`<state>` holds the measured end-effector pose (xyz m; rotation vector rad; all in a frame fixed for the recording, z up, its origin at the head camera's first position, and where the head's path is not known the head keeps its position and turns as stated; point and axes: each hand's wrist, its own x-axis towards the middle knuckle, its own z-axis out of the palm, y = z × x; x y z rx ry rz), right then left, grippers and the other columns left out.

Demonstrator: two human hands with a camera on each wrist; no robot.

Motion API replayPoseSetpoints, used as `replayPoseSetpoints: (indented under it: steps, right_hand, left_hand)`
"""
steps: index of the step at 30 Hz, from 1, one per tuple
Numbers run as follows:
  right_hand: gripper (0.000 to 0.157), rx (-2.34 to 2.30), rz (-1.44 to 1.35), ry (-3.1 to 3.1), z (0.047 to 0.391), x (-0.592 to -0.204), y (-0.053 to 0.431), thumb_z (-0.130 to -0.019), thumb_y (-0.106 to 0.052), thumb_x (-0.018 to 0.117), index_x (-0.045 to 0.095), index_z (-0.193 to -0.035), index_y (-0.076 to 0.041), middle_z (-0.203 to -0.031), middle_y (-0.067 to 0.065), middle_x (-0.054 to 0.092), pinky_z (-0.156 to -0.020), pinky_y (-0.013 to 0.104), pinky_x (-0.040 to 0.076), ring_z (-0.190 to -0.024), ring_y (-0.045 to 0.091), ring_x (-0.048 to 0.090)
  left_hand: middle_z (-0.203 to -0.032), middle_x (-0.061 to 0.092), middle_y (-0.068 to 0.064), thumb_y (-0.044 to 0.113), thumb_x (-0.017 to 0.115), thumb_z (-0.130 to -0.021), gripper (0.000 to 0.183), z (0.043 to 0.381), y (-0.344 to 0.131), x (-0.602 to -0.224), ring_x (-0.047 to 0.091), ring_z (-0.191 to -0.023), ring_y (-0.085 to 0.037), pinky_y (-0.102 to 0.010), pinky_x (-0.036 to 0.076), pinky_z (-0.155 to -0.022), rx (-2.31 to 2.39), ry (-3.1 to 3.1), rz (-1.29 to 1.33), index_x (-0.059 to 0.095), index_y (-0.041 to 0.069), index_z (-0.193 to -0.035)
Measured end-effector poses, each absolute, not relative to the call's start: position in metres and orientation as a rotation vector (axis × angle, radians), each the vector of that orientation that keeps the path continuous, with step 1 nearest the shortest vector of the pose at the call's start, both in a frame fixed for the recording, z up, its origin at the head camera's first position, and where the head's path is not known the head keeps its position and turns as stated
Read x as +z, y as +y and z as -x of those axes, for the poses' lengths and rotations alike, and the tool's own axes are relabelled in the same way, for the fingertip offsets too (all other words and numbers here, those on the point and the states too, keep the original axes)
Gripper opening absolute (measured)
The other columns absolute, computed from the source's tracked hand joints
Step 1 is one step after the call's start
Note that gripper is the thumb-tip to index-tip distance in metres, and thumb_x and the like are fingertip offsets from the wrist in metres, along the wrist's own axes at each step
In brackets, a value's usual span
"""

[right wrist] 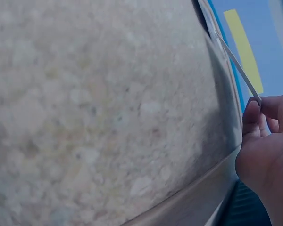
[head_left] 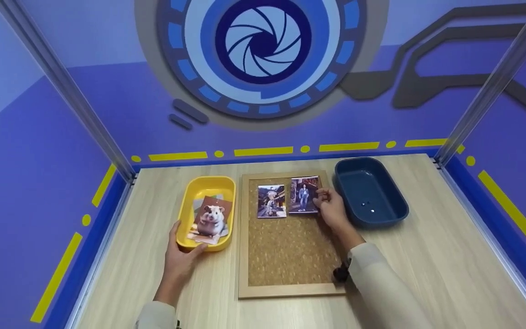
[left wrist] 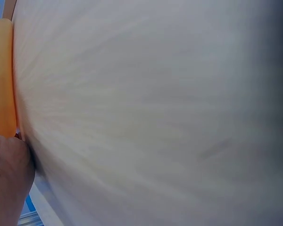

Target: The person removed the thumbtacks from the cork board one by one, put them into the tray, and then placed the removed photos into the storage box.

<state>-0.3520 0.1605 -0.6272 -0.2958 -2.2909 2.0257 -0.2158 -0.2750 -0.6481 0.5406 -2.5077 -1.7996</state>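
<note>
My right hand (head_left: 331, 208) pinches the right edge of a glossy photo card (head_left: 303, 195) of a standing person in blue, over the upper right of the corkboard (head_left: 290, 256). In the right wrist view the card (right wrist: 240, 70) appears edge-on between thumb and fingers, tilted off the cork. Left of it, a second photo card (head_left: 271, 202) with a pale-haired figure lies on the cork. My left hand (head_left: 181, 260) holds the near left corner of a yellow tray (head_left: 213, 182), its thumb at the front rim. Inside the tray lies a hamster picture (head_left: 210, 220) on top of other cards.
A dark blue tray (head_left: 386, 183) stands right of the corkboard, with a few small shiny pieces (head_left: 369, 206) on its bottom. The corkboard's wooden frame (head_left: 290, 291) lies flat on the pale wood table (head_left: 450, 256). Patterned panels (head_left: 263, 137) enclose the table.
</note>
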Motion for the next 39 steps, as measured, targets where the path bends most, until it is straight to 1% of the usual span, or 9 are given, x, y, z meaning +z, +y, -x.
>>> replayPoseSetpoints:
  steps: [4, 8, 10, 13, 16, 22, 26, 34, 39]
  right_hand:
    - [0.025, 2.077, 0.266, -2.225, 0.350, -0.623, 0.150, -0.095, 0.009, 0.065, 0.061, -0.119, 0.007, -0.091, 0.001, 0.052, -0.055, 0.023, 0.047, -0.080, 0.012, 0.051]
    - [0.025, 2.162, 0.216, -2.146, 0.346, -0.618, 0.131, -0.093, 0.011, 0.065, 0.058, -0.118, 0.011, -0.088, 0.001, 0.052, -0.052, 0.023, 0.046, -0.077, 0.011, 0.051]
    - [0.026, 2.191, 0.187, -2.118, 0.344, -0.615, 0.117, -0.092, 0.012, 0.066, 0.059, -0.117, 0.013, -0.086, 0.001, 0.053, -0.052, 0.022, 0.046, -0.076, 0.011, 0.051]
    - [0.027, 2.235, 0.157, -2.092, 0.340, -0.613, 0.095, -0.091, 0.013, 0.067, 0.060, -0.116, 0.014, -0.086, 0.001, 0.055, -0.059, 0.020, 0.046, -0.079, 0.011, 0.052]
    - [0.028, 2.287, 0.147, -2.084, 0.335, -0.607, 0.072, -0.089, 0.015, 0.067, 0.060, -0.116, 0.015, -0.087, 0.002, 0.056, -0.065, 0.019, 0.046, -0.081, 0.012, 0.052]
    - [0.030, 2.393, 0.070, -2.069, 0.328, -0.602, 0.035, -0.088, 0.015, 0.066, 0.059, -0.117, 0.016, -0.081, -0.001, 0.054, -0.054, 0.020, 0.047, -0.073, 0.011, 0.052]
    - [0.030, 2.465, 0.036, -2.063, 0.322, -0.598, 0.014, -0.088, 0.015, 0.066, 0.058, -0.117, 0.015, -0.081, -0.001, 0.052, -0.053, 0.022, 0.047, -0.070, 0.011, 0.051]
    - [0.029, 2.410, -0.008, -2.153, 0.316, -0.596, -0.027, -0.085, 0.015, 0.068, 0.063, -0.114, 0.013, -0.085, -0.001, 0.053, -0.068, 0.017, 0.046, -0.079, 0.011, 0.051]
    - [0.026, 2.291, -0.091, -2.253, 0.314, -0.596, -0.048, -0.086, 0.013, 0.070, 0.064, -0.111, 0.012, -0.085, -0.001, 0.053, -0.069, 0.015, 0.045, -0.080, 0.011, 0.051]
  left_hand:
    - [-0.181, 0.017, -0.005, 0.034, 0.083, -0.095, 0.106, 0.214, -0.275, -0.649, 0.017, -0.168, -0.035, -0.061, 0.016, -0.136, -1.801, -2.512, -0.547, 0.009, 0.046, -0.170]
    - [-0.181, 0.017, -0.006, 0.034, 0.083, -0.094, 0.106, 0.214, -0.274, -0.651, 0.017, -0.168, -0.034, -0.061, 0.016, -0.136, -1.798, -2.502, -0.529, 0.009, 0.045, -0.170]
    - [-0.181, 0.018, -0.007, 0.033, 0.083, -0.094, 0.106, 0.214, -0.273, -0.651, 0.018, -0.168, -0.034, -0.061, 0.017, -0.136, -1.791, -2.495, -0.520, 0.010, 0.044, -0.171]
    - [-0.181, 0.019, -0.008, 0.031, 0.083, -0.095, 0.107, 0.214, -0.274, -0.653, 0.019, -0.168, -0.035, -0.060, 0.017, -0.136, -1.779, -2.489, -0.517, 0.010, 0.041, -0.171]
    - [-0.181, 0.018, -0.007, 0.031, 0.082, -0.095, 0.106, 0.214, -0.274, -0.652, 0.018, -0.168, -0.035, -0.060, 0.017, -0.136, -1.774, -2.493, -0.536, 0.009, 0.042, -0.171]
    - [-0.181, 0.017, -0.007, 0.031, 0.082, -0.096, 0.106, 0.216, -0.272, -0.651, 0.018, -0.168, -0.035, -0.060, 0.017, -0.136, -1.766, -2.498, -0.545, 0.008, 0.044, -0.171]
    - [-0.181, 0.019, -0.007, 0.033, 0.083, -0.094, 0.107, 0.216, -0.270, -0.650, 0.019, -0.168, -0.035, -0.060, 0.018, -0.136, -1.756, -2.495, -0.558, 0.009, 0.043, -0.171]
    - [-0.181, 0.020, -0.008, 0.034, 0.084, -0.093, 0.109, 0.216, -0.270, -0.651, 0.020, -0.167, -0.035, -0.060, 0.018, -0.136, -1.754, -2.485, -0.549, 0.008, 0.040, -0.172]
    - [-0.181, 0.020, -0.008, 0.034, 0.084, -0.094, 0.108, 0.217, -0.271, -0.653, 0.021, -0.167, -0.034, -0.058, 0.019, -0.137, -1.749, -2.480, -0.521, 0.009, 0.039, -0.172]
